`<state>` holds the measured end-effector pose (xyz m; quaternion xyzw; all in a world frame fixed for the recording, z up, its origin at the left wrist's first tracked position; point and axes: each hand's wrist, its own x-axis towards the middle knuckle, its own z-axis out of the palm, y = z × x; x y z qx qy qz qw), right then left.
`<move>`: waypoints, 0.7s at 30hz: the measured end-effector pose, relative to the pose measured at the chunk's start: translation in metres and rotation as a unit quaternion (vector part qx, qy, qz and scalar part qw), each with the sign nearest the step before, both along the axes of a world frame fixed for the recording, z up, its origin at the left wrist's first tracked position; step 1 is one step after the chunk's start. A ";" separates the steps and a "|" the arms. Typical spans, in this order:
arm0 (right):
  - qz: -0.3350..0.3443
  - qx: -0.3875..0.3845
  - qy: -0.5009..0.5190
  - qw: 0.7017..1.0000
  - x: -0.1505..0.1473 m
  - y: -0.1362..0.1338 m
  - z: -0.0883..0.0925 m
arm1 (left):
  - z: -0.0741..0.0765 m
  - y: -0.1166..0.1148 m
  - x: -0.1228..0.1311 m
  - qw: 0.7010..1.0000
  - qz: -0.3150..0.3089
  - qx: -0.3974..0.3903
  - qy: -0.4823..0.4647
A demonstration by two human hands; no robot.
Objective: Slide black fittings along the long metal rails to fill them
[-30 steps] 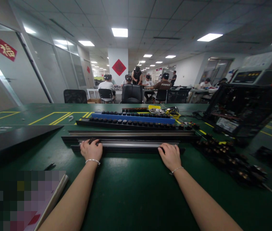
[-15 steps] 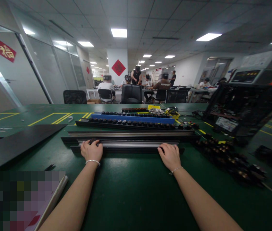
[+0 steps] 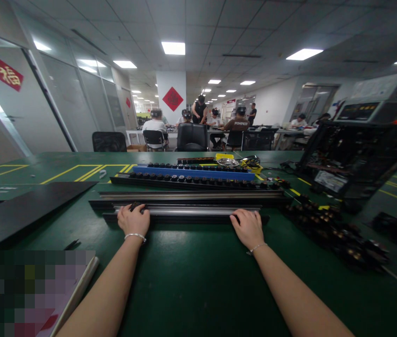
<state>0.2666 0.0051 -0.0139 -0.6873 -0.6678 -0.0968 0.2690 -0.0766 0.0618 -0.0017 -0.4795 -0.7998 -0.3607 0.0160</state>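
Observation:
A long metal rail (image 3: 189, 211) with a shiny grey face and dark edges lies crosswise on the green table (image 3: 187, 281). Near its left end my left hand (image 3: 134, 220) grips it, fingers curled over the top; a small black piece shows at the fingertips. My right hand (image 3: 248, 227) grips the same rail near its right end, fingers bent over the far edge. Just behind lies a second long dark rail (image 3: 191, 195), apart from both hands. Farther back are a black strip with a row of small knobs (image 3: 184, 179) and a blue strip (image 3: 198, 173).
To the left lie a dark flat panel (image 3: 33, 206) and a pale-edged object (image 3: 79, 290), partly pixelated. Dark small parts (image 3: 339, 234) are heaped at the right, before an open black machine case (image 3: 356, 159). Yellow trays and cables sit behind. People work at far tables.
Both hands and the rail have stayed in place. In the background, a standing person's head and a seated person's head have shifted slightly.

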 end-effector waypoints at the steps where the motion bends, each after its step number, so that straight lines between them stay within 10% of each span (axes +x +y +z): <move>1: 0.000 0.000 0.000 1.000 0.000 0.000 0.000 | -0.001 0.000 0.000 1.000 0.001 0.001 0.001; 21: 0.003 0.002 -0.003 1.000 0.002 0.003 -0.004 | 0.002 -0.002 0.007 1.000 -0.009 -0.020 0.009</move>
